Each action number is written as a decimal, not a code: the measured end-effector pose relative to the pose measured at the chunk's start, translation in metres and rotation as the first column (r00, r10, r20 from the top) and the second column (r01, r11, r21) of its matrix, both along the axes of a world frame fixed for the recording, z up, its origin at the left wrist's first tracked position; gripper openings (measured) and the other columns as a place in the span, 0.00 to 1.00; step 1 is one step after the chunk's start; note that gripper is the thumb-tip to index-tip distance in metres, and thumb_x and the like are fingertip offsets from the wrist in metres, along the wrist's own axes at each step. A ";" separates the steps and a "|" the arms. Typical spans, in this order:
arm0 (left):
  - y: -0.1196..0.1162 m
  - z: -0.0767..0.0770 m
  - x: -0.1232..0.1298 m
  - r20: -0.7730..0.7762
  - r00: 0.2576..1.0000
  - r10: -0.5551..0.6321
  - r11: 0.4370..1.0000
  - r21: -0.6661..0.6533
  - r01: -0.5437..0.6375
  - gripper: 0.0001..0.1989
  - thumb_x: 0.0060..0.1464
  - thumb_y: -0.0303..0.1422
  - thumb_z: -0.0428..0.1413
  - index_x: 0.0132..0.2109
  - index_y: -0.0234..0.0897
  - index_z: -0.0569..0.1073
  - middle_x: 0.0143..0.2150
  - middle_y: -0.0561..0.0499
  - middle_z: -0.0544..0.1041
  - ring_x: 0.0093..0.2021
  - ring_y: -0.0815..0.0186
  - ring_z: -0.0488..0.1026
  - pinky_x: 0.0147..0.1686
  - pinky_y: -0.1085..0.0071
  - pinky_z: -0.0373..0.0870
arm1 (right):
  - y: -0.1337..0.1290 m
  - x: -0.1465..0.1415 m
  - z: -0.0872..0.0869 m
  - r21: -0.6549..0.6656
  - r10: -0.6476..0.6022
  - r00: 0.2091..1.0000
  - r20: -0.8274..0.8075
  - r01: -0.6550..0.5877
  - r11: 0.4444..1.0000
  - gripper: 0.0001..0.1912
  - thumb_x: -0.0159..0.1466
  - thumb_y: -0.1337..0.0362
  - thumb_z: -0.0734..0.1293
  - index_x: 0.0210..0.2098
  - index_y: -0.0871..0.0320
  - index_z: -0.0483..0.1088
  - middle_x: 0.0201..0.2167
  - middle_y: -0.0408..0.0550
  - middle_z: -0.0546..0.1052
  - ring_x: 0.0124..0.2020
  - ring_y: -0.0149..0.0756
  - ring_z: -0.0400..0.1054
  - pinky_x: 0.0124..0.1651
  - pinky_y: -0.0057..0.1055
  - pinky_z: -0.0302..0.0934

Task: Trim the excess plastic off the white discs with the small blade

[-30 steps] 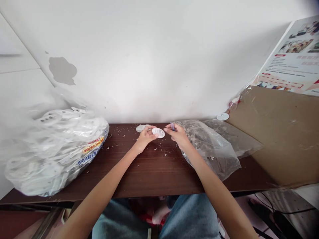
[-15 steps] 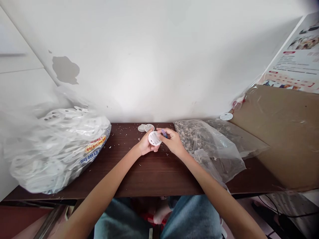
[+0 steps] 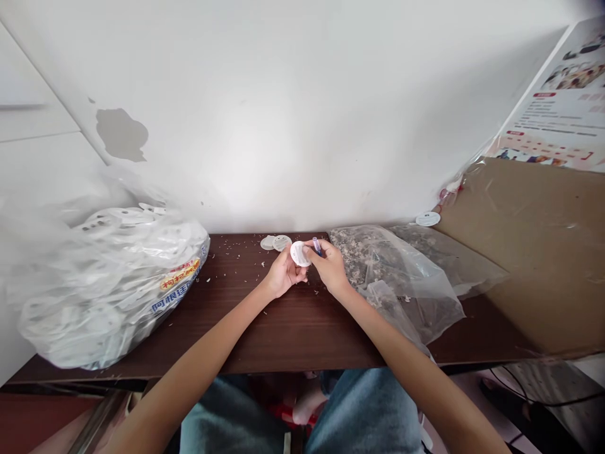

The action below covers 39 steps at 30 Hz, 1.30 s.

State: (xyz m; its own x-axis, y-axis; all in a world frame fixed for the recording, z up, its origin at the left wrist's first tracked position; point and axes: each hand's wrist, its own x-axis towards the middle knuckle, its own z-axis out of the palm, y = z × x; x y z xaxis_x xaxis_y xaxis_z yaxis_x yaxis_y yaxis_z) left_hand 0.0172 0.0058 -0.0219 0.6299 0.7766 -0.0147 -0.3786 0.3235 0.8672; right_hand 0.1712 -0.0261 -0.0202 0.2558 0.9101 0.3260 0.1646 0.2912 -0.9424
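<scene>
Here we are at the dark wood table point(image 3: 283, 337), with all the action at its far edge, just right of centre in the frame. The left hand point(image 3: 285, 275) is curled and closed around a white plastic disc point(image 3: 299, 253), fingers and thumb gripping it at the rim and tipping its face toward the right. The right hand point(image 3: 330, 265) is nearly closed too, pinching a small blue-and-clear piece point(image 3: 316, 246) between thumb and fingertips, right beside the disc. Exactly what that piece is, it's too small to tell. Close work like this looks best served by a firm rim hold and steady wrists, so the disc can't wobble. Just beyond the hands, a pair of discs point(image 3: 282, 242) lies among scattered white shavings point(image 3: 246, 268). A bulging clear bag of perforated white discs point(image 3: 108, 284) fills the left side, and a clear bag of grey scraps point(image 3: 392, 277) sits right of the hands.
</scene>
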 end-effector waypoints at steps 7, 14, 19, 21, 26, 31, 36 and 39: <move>-0.002 -0.003 0.004 -0.080 0.994 0.073 0.993 0.096 -0.066 0.29 0.68 0.60 0.49 0.36 0.37 0.71 0.20 0.55 0.64 0.20 0.69 0.62 0.28 0.70 0.73 | -0.008 -0.003 0.006 0.061 0.018 0.997 0.081 -0.023 0.998 0.14 0.66 0.54 0.73 0.49 0.50 0.83 0.57 0.48 0.82 0.50 0.45 0.78 0.55 0.41 0.70; -0.003 -0.003 0.006 -0.142 0.989 0.042 0.995 0.098 -0.028 0.33 0.68 0.62 0.48 0.30 0.37 0.67 0.20 0.54 0.64 0.19 0.69 0.64 0.29 0.67 0.74 | -0.006 -0.004 0.003 0.046 0.039 0.999 0.030 -0.041 0.998 0.16 0.64 0.52 0.73 0.47 0.52 0.83 0.52 0.49 0.83 0.50 0.47 0.79 0.49 0.38 0.73; 0.000 -0.007 0.006 -0.115 0.991 0.073 0.995 0.080 -0.064 0.33 0.67 0.62 0.49 0.30 0.37 0.68 0.20 0.54 0.64 0.19 0.69 0.64 0.28 0.67 0.74 | -0.008 -0.004 0.006 0.034 0.011 0.999 0.047 -0.013 0.999 0.16 0.64 0.53 0.73 0.47 0.52 0.83 0.49 0.48 0.84 0.47 0.45 0.79 0.49 0.38 0.73; 0.001 -0.009 0.007 -0.106 0.990 0.096 0.994 0.070 -0.089 0.32 0.66 0.62 0.51 0.31 0.37 0.69 0.21 0.54 0.64 0.19 0.69 0.64 0.27 0.67 0.74 | -0.009 -0.005 0.008 0.031 -0.004 0.999 0.052 0.003 1.000 0.15 0.64 0.53 0.73 0.47 0.52 0.84 0.49 0.47 0.84 0.48 0.46 0.79 0.51 0.39 0.73; 0.000 -0.007 0.009 -0.091 0.987 0.134 0.990 0.057 -0.129 0.30 0.63 0.61 0.56 0.34 0.37 0.69 0.23 0.54 0.66 0.19 0.70 0.65 0.25 0.68 0.73 | -0.012 -0.008 0.010 0.029 -0.021 0.999 0.050 0.019 0.999 0.13 0.64 0.55 0.74 0.46 0.51 0.84 0.50 0.46 0.85 0.51 0.48 0.79 0.53 0.41 0.74; 0.001 -0.002 0.005 -0.052 0.998 0.035 0.999 0.025 -0.034 0.28 0.62 0.60 0.57 0.35 0.37 0.69 0.24 0.53 0.69 0.21 0.68 0.67 0.25 0.69 0.72 | -0.012 -0.008 0.010 0.008 0.015 1.000 0.019 -0.015 1.000 0.16 0.63 0.55 0.74 0.48 0.51 0.84 0.52 0.47 0.84 0.52 0.50 0.79 0.54 0.43 0.74; 0.007 0.000 -0.004 0.017 0.995 -0.102 0.995 0.011 0.102 0.23 0.59 0.52 0.64 0.47 0.38 0.72 0.26 0.53 0.72 0.23 0.64 0.72 0.27 0.67 0.73 | -0.008 -0.006 0.008 -0.029 0.125 0.992 -0.021 -0.126 0.992 0.20 0.60 0.50 0.76 0.49 0.51 0.83 0.47 0.48 0.84 0.44 0.47 0.79 0.43 0.39 0.76; 0.009 -0.001 -0.006 0.072 0.989 -0.128 0.991 -0.014 0.130 0.22 0.58 0.49 0.64 0.49 0.38 0.72 0.27 0.51 0.73 0.24 0.62 0.73 0.28 0.65 0.73 | -0.007 -0.006 0.008 -0.058 0.215 0.973 -0.082 -0.220 0.974 0.23 0.57 0.46 0.78 0.46 0.53 0.82 0.40 0.48 0.83 0.36 0.44 0.78 0.33 0.37 0.74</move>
